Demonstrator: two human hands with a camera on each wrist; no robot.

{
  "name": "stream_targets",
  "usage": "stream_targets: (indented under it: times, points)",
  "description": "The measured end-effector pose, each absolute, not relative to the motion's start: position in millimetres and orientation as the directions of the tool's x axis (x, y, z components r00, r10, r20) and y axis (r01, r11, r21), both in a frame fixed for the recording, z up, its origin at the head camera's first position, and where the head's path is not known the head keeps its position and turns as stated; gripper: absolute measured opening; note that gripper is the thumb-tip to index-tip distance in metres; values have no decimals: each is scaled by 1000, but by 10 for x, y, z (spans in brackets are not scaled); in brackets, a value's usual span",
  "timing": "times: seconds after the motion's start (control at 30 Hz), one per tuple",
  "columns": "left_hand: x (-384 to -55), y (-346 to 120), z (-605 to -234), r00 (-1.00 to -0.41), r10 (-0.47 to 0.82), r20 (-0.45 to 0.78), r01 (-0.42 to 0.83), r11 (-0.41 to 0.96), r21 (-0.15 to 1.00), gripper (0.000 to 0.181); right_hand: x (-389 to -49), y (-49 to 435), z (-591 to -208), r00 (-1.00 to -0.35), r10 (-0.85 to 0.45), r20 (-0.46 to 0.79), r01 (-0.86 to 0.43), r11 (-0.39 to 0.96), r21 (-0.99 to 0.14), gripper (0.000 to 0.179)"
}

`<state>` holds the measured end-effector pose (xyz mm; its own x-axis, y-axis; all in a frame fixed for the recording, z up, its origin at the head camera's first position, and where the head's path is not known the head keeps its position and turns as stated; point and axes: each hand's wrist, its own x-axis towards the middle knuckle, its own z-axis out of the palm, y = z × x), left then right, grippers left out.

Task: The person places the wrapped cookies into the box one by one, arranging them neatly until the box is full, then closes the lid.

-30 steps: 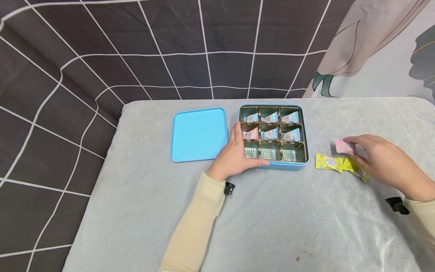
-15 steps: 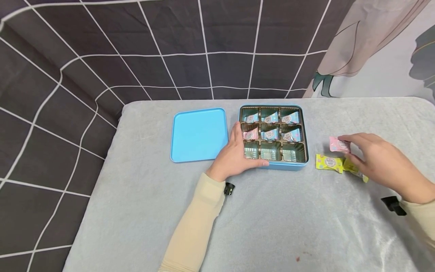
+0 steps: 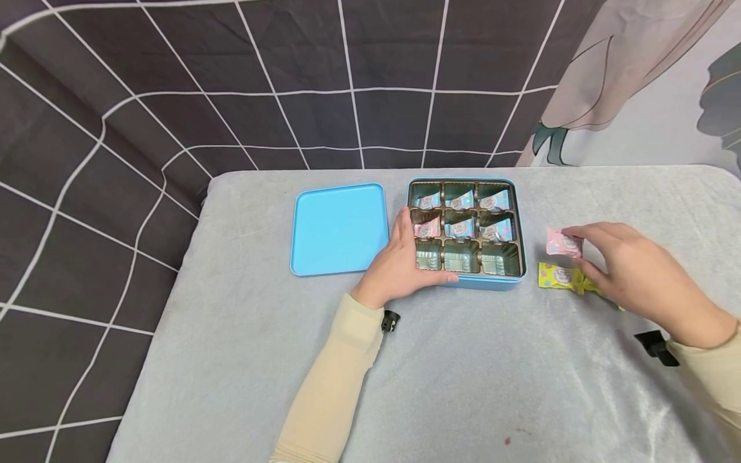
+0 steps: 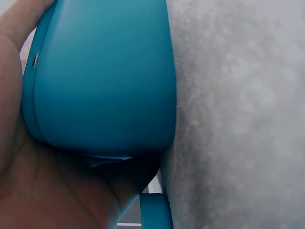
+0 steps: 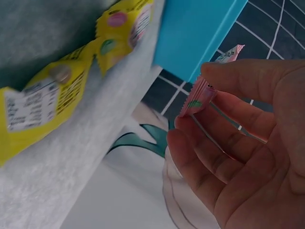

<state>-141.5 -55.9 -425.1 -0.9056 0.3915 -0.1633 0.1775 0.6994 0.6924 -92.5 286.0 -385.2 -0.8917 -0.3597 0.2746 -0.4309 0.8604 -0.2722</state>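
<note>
My left hand point(image 3: 399, 265) grips the near left corner of a blue tin box point(image 3: 492, 283), thumb along its front and fingers at its left side. In the left wrist view the palm lies against the tin's wall point(image 4: 105, 86). The tin's tray has nine-style rows of compartments: blue-wrapped candies point(image 3: 460, 228) and one pink-wrapped candy point(image 3: 427, 228) lie in the back and middle rows; the front row holds none. Right of the tin, my right hand point(image 3: 648, 276) pinches another pink-wrapped candy point(image 5: 202, 95) between thumb and fingers, above two yellow-wrapped candies point(image 3: 560, 276), one partly hidden.
A flat blue lid point(image 3: 341, 231) lies left of the tin on the grey cloth-covered table point(image 3: 243, 360). Behind the table hangs a dark curtain with white grid lines point(image 3: 388, 122). A patterned light cloth point(image 3: 654, 116) hangs at the back right.
My right hand has moved left toward the tin with the pink-wrapped candy, now covering more of the second yellow one. The left hand and tin have stayed still.
</note>
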Motion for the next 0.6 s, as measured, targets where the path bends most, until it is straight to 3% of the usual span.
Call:
stream_targets:
  times: [0.6]
  points:
    - [-1419,-557,-4253,-905,389,-170,168,697,697,142,-969,2589,-3783,-872,-395,289,-473,832,-289,50]
